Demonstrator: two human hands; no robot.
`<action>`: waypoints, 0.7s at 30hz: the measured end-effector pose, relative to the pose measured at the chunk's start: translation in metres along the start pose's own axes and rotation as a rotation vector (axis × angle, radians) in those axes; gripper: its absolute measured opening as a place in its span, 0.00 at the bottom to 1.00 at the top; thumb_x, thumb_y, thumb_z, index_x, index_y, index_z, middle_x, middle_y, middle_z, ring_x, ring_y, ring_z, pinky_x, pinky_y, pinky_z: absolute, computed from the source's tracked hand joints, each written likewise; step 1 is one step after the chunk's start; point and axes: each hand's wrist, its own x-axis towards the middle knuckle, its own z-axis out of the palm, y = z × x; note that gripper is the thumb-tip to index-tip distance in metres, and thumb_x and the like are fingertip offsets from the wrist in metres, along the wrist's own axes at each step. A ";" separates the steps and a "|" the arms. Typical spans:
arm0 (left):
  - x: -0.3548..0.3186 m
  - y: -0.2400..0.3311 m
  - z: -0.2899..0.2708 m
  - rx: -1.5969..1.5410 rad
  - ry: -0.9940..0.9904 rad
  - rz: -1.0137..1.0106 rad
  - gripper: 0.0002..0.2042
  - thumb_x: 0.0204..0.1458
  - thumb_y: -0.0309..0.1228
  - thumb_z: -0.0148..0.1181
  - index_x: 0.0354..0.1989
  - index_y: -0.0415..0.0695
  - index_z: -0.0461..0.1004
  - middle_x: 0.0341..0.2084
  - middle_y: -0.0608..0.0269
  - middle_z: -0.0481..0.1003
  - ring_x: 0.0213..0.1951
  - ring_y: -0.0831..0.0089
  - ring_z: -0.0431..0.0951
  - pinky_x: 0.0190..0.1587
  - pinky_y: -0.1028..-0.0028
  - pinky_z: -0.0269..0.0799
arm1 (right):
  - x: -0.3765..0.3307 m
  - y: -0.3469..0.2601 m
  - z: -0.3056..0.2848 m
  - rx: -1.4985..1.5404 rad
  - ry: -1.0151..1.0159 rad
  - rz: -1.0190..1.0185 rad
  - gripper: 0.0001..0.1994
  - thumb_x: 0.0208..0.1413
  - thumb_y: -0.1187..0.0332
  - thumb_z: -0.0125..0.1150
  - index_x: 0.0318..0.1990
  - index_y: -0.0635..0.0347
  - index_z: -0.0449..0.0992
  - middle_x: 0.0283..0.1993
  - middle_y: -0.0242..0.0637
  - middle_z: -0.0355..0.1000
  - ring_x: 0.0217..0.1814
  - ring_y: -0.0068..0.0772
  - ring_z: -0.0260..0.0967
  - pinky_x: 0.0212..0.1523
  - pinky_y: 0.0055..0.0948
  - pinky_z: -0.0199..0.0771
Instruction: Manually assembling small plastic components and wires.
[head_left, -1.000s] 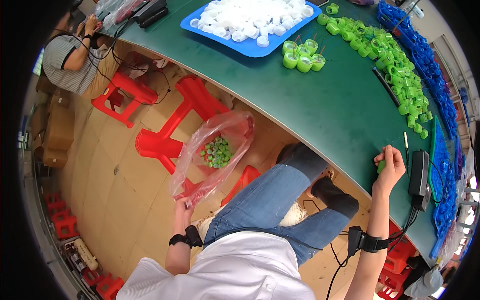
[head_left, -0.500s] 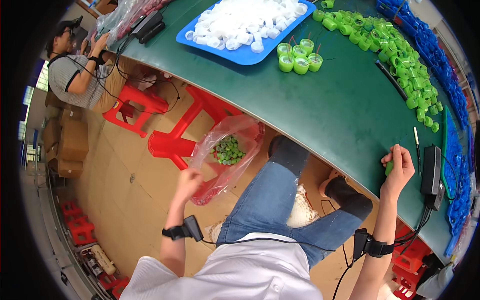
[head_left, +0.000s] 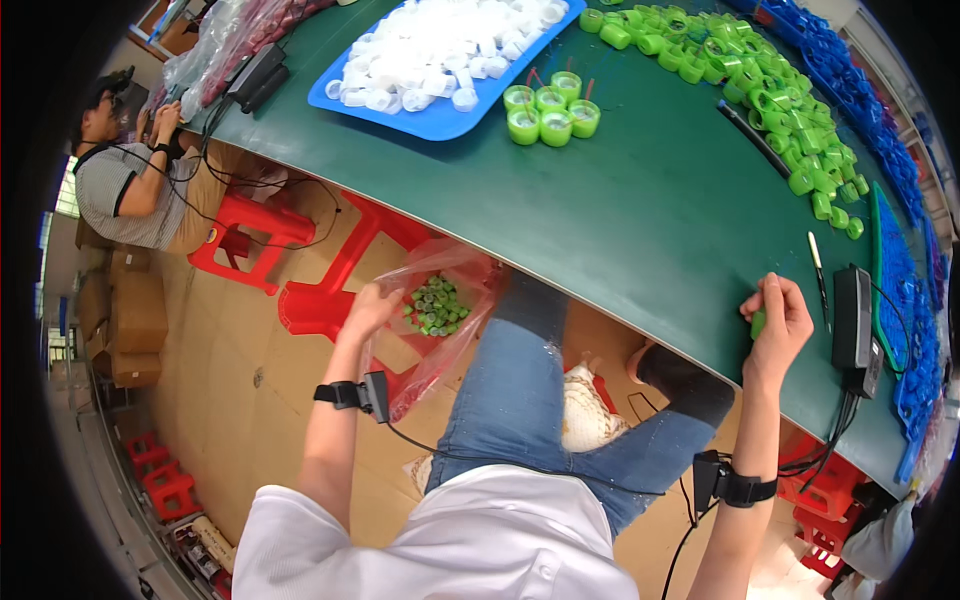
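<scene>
At the table's near right edge, my right hand (head_left: 780, 325) is closed around a small green plastic ring (head_left: 757, 322), mostly hidden by the fingers. My left hand (head_left: 370, 310) is down below table height, its curled fingers at the left edge of a clear plastic bag (head_left: 425, 365). They seem to pinch the film, though the fingertips are partly hidden. Inside the bag lies a heap of small green and grey pieces (head_left: 437, 305). On the table stands a cluster of several green cups (head_left: 555, 124) with thin reddish wires sticking up.
A blue tray (head_left: 440, 124) of white caps stands on the green table (head_left: 620, 220). Green rings (head_left: 760, 100) are heaped at the far right, beside blue parts (head_left: 905, 350). A pen (head_left: 818, 265) and black adapter (head_left: 852, 320) lie by my right hand. Another person (head_left: 130, 180) sits far left.
My left hand has moved forward, up to the bag's left edge. My right hand keeps the green ring at the table's edge. The whole view has shifted slightly.
</scene>
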 end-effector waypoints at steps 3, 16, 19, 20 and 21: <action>-0.037 0.059 -0.021 -0.017 -0.146 0.178 0.13 0.50 0.32 0.54 0.24 0.31 0.74 0.14 0.55 0.71 0.20 0.74 0.73 0.22 0.70 0.69 | 0.002 -0.006 0.002 0.021 0.009 0.007 0.09 0.57 0.69 0.57 0.30 0.67 0.73 0.18 0.30 0.67 0.19 0.19 0.63 0.22 0.18 0.61; -0.104 0.272 0.295 1.148 -1.671 0.944 0.32 0.30 0.43 0.73 0.48 0.42 0.74 0.49 0.54 0.73 0.48 0.61 0.74 0.48 0.66 0.69 | 0.001 -0.009 0.000 -0.144 -0.018 0.005 0.11 0.57 0.68 0.55 0.26 0.66 0.73 0.16 0.30 0.69 0.21 0.15 0.64 0.25 0.19 0.65; -0.115 0.284 0.332 1.464 -1.807 0.895 0.35 0.28 0.39 0.76 0.51 0.42 0.73 0.54 0.53 0.69 0.50 0.57 0.72 0.51 0.66 0.67 | -0.004 -0.006 -0.003 -0.165 -0.047 0.053 0.09 0.57 0.70 0.54 0.30 0.68 0.72 0.19 0.32 0.71 0.22 0.15 0.64 0.26 0.18 0.64; -0.109 0.290 0.332 1.453 -1.827 0.883 0.35 0.28 0.39 0.76 0.51 0.42 0.73 0.54 0.54 0.69 0.50 0.58 0.72 0.51 0.66 0.67 | -0.007 -0.011 -0.002 -0.176 -0.063 0.074 0.08 0.57 0.71 0.54 0.30 0.69 0.72 0.19 0.32 0.71 0.23 0.15 0.65 0.27 0.18 0.65; -0.105 0.302 0.339 1.455 -1.845 0.902 0.35 0.28 0.39 0.76 0.51 0.42 0.73 0.54 0.54 0.69 0.50 0.58 0.72 0.51 0.66 0.67 | -0.008 -0.016 -0.007 -0.186 -0.071 0.063 0.07 0.57 0.72 0.54 0.30 0.69 0.72 0.20 0.32 0.71 0.24 0.16 0.66 0.27 0.18 0.66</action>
